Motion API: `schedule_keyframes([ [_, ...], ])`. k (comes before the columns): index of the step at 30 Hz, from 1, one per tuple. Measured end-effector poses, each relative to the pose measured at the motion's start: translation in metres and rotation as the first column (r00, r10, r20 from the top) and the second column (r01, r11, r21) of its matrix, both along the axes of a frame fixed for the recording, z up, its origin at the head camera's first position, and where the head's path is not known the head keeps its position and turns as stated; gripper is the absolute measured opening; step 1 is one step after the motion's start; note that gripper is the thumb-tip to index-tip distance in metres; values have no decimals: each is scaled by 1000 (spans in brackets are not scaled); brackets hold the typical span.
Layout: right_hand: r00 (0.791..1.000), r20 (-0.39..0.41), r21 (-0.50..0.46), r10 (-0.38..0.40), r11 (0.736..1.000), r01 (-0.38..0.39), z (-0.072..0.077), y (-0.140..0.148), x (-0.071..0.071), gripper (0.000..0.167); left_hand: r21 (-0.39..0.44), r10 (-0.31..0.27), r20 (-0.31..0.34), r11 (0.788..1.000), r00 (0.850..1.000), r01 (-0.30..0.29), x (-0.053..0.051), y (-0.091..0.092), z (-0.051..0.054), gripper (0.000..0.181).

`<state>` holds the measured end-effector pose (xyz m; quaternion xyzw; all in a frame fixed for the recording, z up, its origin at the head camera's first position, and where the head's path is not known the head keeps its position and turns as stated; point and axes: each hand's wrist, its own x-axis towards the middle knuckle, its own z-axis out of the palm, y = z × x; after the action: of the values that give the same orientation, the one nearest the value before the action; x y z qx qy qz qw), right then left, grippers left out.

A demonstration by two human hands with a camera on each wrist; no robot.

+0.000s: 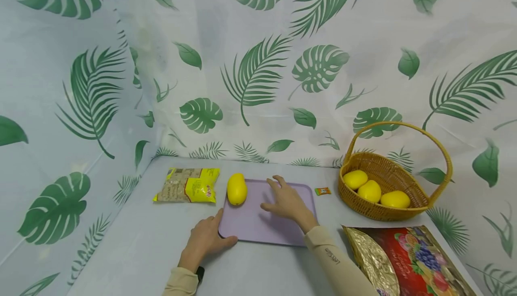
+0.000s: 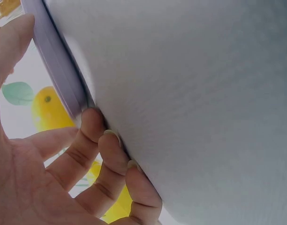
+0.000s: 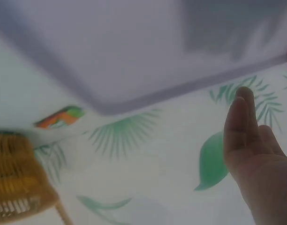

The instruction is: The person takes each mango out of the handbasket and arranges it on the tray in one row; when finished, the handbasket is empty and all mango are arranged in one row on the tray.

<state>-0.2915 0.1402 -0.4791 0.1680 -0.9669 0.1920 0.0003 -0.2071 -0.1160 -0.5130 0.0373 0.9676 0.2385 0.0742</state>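
Observation:
A pale purple tray (image 1: 262, 224) lies on the table. At its far left corner lies a yellow, mango-like fruit (image 1: 237, 189). My left hand (image 1: 205, 238) is at the tray's near left corner, thumb and index finger spread along the edges. In the left wrist view, the thumb touches the tray's rim (image 2: 59, 61), and the other fingertips (image 2: 113, 152) rest on the table. Above the tray my right hand (image 1: 288, 202) hovers with its fingers apart and nothing in them. The right wrist view shows its fingers (image 3: 239, 122) extended and a shadow on the tray.
A wicker basket (image 1: 383, 213) with several yellow fruits stands at the right. Between it and the tray lies a small orange-green wrapped candy (image 1: 322, 191). A yellow packet (image 1: 187, 185) lies at the back left. A red and gold candy bag (image 1: 420, 255) occupies the front right.

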Motion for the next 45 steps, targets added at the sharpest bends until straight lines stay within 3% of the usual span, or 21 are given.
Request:
schedule_keyframes([
  [9,996,-74,21,-42,999,43,22,51,9,82,7,11,4,1000,1000,-11,0,0,0,101],
  [25,975,-197,50,-105,992,117,42,136,22,76,-5,11,13,1000,1000,-11,0,0,-2,101],
  [35,965,-181,62,-192,977,206,49,188,34,78,-8,3,14,1000,1000,-3,-3,2,-5,102],
  [45,949,-121,74,-292,950,302,45,228,46,83,-6,4,7,1000,1000,-3,-1,0,-4,102],
])
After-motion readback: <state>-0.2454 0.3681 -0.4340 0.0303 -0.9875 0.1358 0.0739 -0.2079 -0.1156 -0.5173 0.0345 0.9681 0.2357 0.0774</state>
